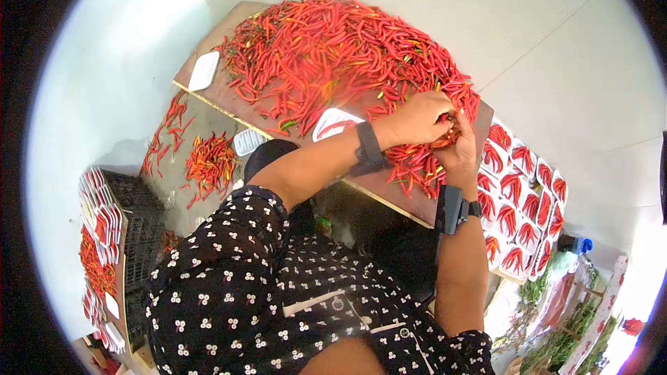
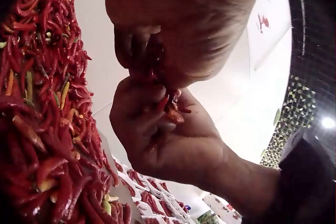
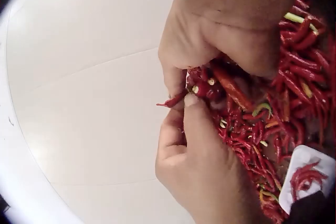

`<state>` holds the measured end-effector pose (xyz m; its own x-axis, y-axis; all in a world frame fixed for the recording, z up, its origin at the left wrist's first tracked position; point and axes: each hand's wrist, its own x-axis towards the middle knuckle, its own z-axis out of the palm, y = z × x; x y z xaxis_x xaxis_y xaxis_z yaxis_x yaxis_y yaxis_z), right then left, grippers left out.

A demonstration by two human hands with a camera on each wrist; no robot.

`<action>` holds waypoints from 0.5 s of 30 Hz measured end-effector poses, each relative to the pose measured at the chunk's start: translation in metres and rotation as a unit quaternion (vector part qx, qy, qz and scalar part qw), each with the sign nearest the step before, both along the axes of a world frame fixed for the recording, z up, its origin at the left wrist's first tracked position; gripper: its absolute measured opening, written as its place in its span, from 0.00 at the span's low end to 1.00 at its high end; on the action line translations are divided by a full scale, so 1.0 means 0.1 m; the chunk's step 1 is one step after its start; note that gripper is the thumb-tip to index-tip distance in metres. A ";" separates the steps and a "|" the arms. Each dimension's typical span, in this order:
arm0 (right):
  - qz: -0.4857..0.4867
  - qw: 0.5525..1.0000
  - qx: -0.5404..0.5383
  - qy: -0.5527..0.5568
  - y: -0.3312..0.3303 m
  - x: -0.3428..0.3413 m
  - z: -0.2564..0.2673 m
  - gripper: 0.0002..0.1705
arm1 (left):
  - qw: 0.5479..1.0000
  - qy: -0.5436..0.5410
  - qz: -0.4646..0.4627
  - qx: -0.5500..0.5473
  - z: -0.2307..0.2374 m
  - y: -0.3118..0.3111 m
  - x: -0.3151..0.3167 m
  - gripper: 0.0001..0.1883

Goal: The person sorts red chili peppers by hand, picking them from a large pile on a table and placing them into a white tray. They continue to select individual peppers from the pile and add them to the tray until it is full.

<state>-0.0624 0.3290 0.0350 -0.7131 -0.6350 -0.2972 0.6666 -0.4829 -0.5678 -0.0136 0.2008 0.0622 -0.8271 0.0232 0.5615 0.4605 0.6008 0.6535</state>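
Over the right part of a heap of red chillies (image 1: 326, 48), my two hands meet. My right hand (image 1: 458, 151) holds several red chillies (image 3: 214, 91), their pale stem ends showing in the right wrist view. The fingers of my left hand (image 1: 419, 118) are bent against that bunch, and its thumb and finger pinch a red chilli (image 3: 176, 99) whose thin tip sticks out. In the left wrist view, chillies (image 2: 175, 112) stick out of the curled right hand, and the left fingers overlap it. A white tray (image 1: 332, 125) with a few chillies lies below my left forearm.
The brown table (image 1: 240, 101) bears the heap and an empty white tray (image 1: 204, 71). Filled trays (image 1: 511, 194) stand packed at the right. More chillies (image 1: 210, 160) lie on the floor at the left, near a black crate (image 1: 142, 222) and stacked trays (image 1: 104, 215).
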 end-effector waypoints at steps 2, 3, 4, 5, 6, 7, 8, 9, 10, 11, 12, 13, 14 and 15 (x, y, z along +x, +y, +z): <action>0.002 1.000 0.020 0.001 0.08 -0.01 0.00 0.16 | 1.000 0.020 -0.003 0.005 0.01 0.03 0.08 0.10; -0.003 0.999 0.038 0.008 0.09 0.03 -0.05 0.16 | 0.999 0.049 -0.016 0.000 -0.03 0.02 0.14 0.11; -0.016 0.999 0.033 0.016 0.08 0.12 0.07 0.14 | 0.997 0.071 -0.026 -0.006 -0.02 0.02 0.19 0.12; -0.013 0.999 0.036 0.020 0.09 0.16 0.07 0.14 | 0.997 0.074 -0.023 -0.003 -0.02 0.03 0.22 0.12; -0.022 0.999 0.026 0.018 0.12 0.18 0.09 0.14 | 0.995 0.087 -0.035 0.014 0.01 0.06 0.23 0.12; -0.032 0.999 0.017 0.022 0.14 0.19 0.09 0.14 | 0.993 0.107 -0.049 0.030 0.03 0.05 0.28 0.12; -0.042 0.999 0.007 0.026 0.16 0.20 0.09 0.15 | 0.996 0.042 -0.073 0.022 0.06 0.02 0.33 0.12; -0.037 0.999 0.010 0.031 0.19 0.21 0.10 0.15 | 0.996 0.047 -0.068 0.025 0.07 0.02 0.37 0.12; -0.054 0.998 -0.002 0.045 0.19 0.27 0.14 0.13 | 0.993 0.067 -0.079 0.052 0.07 0.03 0.40 0.11; -0.071 0.996 -0.016 0.058 0.19 0.33 0.18 0.12 | 0.989 0.086 -0.090 0.077 0.08 0.03 0.44 0.11; -0.125 0.991 0.008 0.053 0.19 0.37 0.22 0.10 | 0.987 0.106 -0.083 0.087 0.08 0.02 0.48 0.08; -0.122 0.991 0.011 0.050 0.28 0.36 0.30 0.10 | 0.987 0.104 -0.079 0.089 0.09 0.00 0.48 0.08; -0.083 0.995 -0.009 0.061 0.40 0.35 0.37 0.09 | 0.988 0.103 -0.072 0.092 0.09 -0.07 0.50 0.08; -0.046 0.996 -0.030 0.071 0.54 0.35 0.43 0.09 | 0.988 0.101 -0.068 0.093 0.08 -0.13 0.51 0.07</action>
<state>-0.0275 0.3827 0.0776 -0.8013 -0.5784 -0.1532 0.5332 -0.5742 -0.6213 0.0371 0.1883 0.0697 -0.6937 0.0067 0.7202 0.6609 0.4034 0.6328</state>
